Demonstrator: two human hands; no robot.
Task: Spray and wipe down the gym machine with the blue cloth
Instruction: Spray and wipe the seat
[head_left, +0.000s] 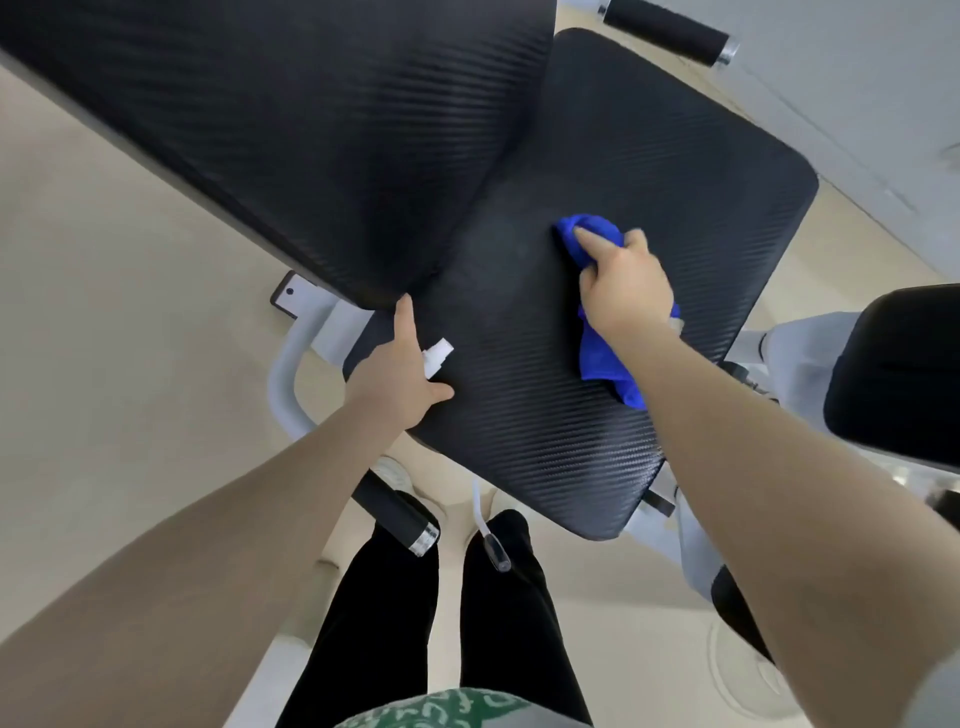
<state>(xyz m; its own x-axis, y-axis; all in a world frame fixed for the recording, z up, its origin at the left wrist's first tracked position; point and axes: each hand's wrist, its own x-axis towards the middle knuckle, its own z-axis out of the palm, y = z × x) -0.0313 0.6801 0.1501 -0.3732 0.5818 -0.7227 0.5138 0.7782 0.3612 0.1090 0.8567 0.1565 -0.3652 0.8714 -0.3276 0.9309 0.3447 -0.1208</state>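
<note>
A person stands over a gym machine, seen from above, with both bare arms reaching up from the bottom of the frame. The black, ribbed seat pad (649, 171) fills the centre and right of the frame, and a larger black back pad (291, 130) slants across the upper left, its lower edge meeting the seat.

The right hand (626, 288), right of centre, is closed around a bunched blue cloth (597, 353) and presses it flat against the seat pad. Part of the cloth sticks out above the fingers and more trails below the wrist.

The left hand (402, 374), left of centre, grips a small white spray bottle (435, 356) at the seat's left edge. Its index finger is stretched up toward the seam between the two pads, and its thumb rests on the seat.

The white frame tube (283, 384) curves below the pads at left. A black handle grip (397, 512) with a metal end sits at lower centre, and another handle grip (667, 31) lies at the top right. A further black pad (898, 374) shows at the right edge. Below are the person's legs in black trousers (379, 613), on a pale floor (104, 338).
</note>
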